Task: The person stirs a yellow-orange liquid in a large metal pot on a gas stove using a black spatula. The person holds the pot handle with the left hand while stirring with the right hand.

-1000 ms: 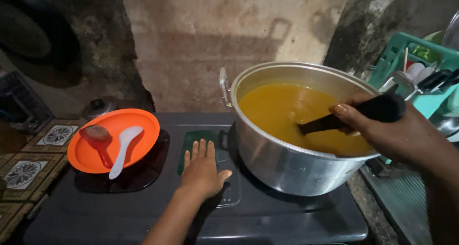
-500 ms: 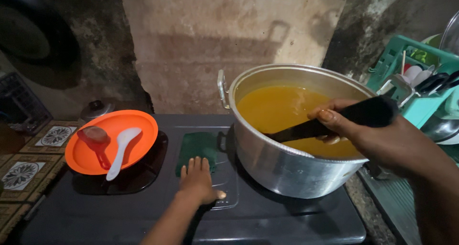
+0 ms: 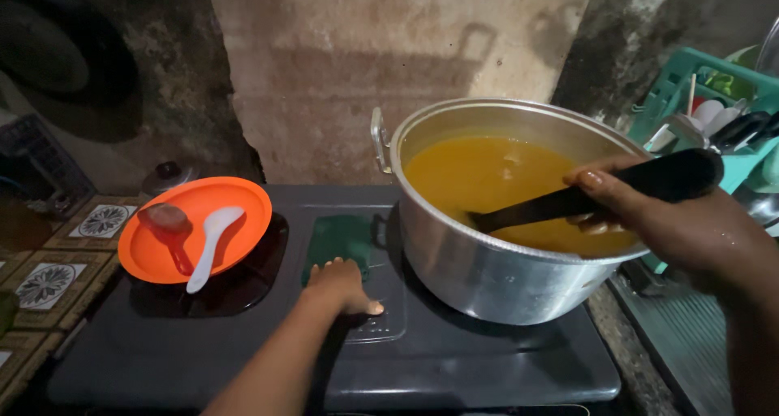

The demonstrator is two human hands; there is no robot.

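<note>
Our right hand (image 3: 690, 229) closes its grip around the black ladle (image 3: 592, 197), its bowl sunk in the orange soup so the handle slants over the rim of the aluminium pot (image 3: 487, 278). Our left hand (image 3: 341, 286) holds nothing, pressing flat on the stove (image 3: 487, 367), apparently bracing us. Nearby, an orange plate (image 3: 243, 205) keeps two spoons off the stove.

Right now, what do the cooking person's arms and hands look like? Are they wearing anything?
Both arms are bare: no sleeves, gloves, watch or rings show. The right hand has short, neat fingernails and a few shiny wet spots on its back. The left hand is plain too, with a pale thumbnail showing.
</note>
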